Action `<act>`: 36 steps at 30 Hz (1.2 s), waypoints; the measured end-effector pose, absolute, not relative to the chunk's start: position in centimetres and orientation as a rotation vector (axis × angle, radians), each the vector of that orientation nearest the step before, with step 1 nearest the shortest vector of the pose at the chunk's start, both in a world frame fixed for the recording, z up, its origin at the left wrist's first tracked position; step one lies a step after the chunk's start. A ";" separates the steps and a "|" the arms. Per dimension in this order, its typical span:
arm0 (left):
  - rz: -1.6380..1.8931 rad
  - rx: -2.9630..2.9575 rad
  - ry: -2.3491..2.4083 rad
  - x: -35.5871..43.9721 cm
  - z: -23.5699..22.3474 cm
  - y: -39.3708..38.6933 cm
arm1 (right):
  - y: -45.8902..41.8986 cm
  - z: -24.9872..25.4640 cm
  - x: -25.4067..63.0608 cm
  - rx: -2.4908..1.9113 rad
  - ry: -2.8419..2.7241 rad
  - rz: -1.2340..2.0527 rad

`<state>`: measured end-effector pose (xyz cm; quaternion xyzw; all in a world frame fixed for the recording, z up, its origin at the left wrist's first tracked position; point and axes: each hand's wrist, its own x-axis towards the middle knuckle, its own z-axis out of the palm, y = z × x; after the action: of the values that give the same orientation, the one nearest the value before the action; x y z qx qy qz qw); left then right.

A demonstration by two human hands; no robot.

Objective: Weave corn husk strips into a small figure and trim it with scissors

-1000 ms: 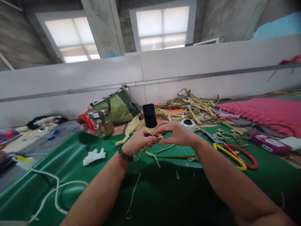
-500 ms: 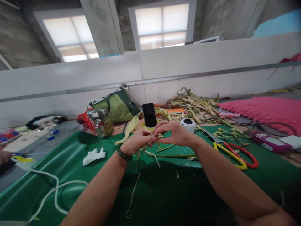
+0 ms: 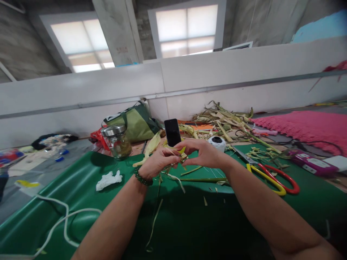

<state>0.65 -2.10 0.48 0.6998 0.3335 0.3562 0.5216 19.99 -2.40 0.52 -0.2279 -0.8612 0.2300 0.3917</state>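
Observation:
Both hands meet over the green mat (image 3: 187,224), fingers pinched together on a small bundle of corn husk strips (image 3: 183,157). My left hand (image 3: 157,162), with a beaded bracelet at the wrist, grips the bundle from the left, and thin strips dangle beneath it. My right hand (image 3: 204,153) closes thumb and fingers on the bundle's right end. Its finer shape is hidden by the fingers. Just behind the hands a black phone (image 3: 172,132) stands upright. A whole pale husk (image 3: 151,147) lies behind the left hand, and long green strips (image 3: 203,179) lie under the right.
Scissors (image 3: 268,177) with red and yellow handles lie to the right, near husk scraps (image 3: 261,154). A lidded glass jar (image 3: 118,142), green bag (image 3: 138,124) and crumpled white tissue (image 3: 108,180) are left. A husk pile (image 3: 225,117) and pink cloth (image 3: 303,126) lie behind. A white cord (image 3: 66,213) crosses the mat.
The right fingers have shifted slightly on the bundle, with more yellow showing beside them. At the far left edge, another person's hand has gone from view.

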 end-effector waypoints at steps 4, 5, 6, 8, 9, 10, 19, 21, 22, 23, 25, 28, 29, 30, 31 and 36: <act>0.866 1.701 0.758 0.7 0.7 -2.3 | -2.4 0.6 20.1 -0.515 -2.164 0.668; 0.867 1.694 0.761 0.6 0.6 -2.3 | -2.3 0.7 20.1 -0.505 -2.161 0.654; 0.867 1.681 0.770 0.6 0.5 -2.2 | -2.3 0.7 20.1 -0.501 -2.157 0.632; 0.854 1.656 0.799 0.5 0.3 -2.1 | -2.2 0.7 20.0 -0.497 -2.146 0.605; 0.850 1.645 0.806 0.5 0.1 -2.0 | -2.2 0.7 19.9 -0.498 -2.137 0.605; 0.851 1.636 0.802 0.5 0.0 -1.9 | -2.1 0.7 19.9 -0.501 -2.127 0.606; 0.837 1.668 0.785 0.8 0.4 -2.2 | -2.5 1.0 20.1 -0.474 -2.250 0.448; 0.845 1.636 0.776 0.8 0.3 -2.2 | -2.6 1.2 20.2 -0.472 -2.282 0.411; 0.849 1.624 0.776 0.8 0.2 -2.2 | -2.7 1.2 20.1 -0.484 -2.288 0.396; 0.847 1.619 0.783 0.8 0.1 -2.2 | -2.7 1.3 20.1 -0.500 -2.293 0.384; 0.829 1.617 0.810 0.8 0.0 -2.1 | -2.8 1.2 19.9 -0.529 -2.294 0.371; 0.856 1.572 0.838 0.7 0.0 -1.9 | -2.7 1.0 19.8 -0.550 -2.225 0.430; 0.883 1.543 0.840 0.7 0.0 -1.9 | -2.7 0.8 19.8 -0.555 -2.185 0.471; 0.908 1.516 0.840 0.7 0.0 -1.9 | -2.6 0.7 19.8 -0.559 -2.147 0.517; 0.926 1.498 0.840 0.7 0.0 -1.9 | -2.5 0.6 19.8 -0.561 -2.116 0.559; 0.933 1.551 0.798 0.8 0.3 -2.2 | -2.0 0.6 20.0 -0.546 -2.112 0.529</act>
<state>0.76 -2.22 0.31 0.6550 0.3370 0.3942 0.5495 20.01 -2.04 0.58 -0.2191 -0.8479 0.2125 0.4334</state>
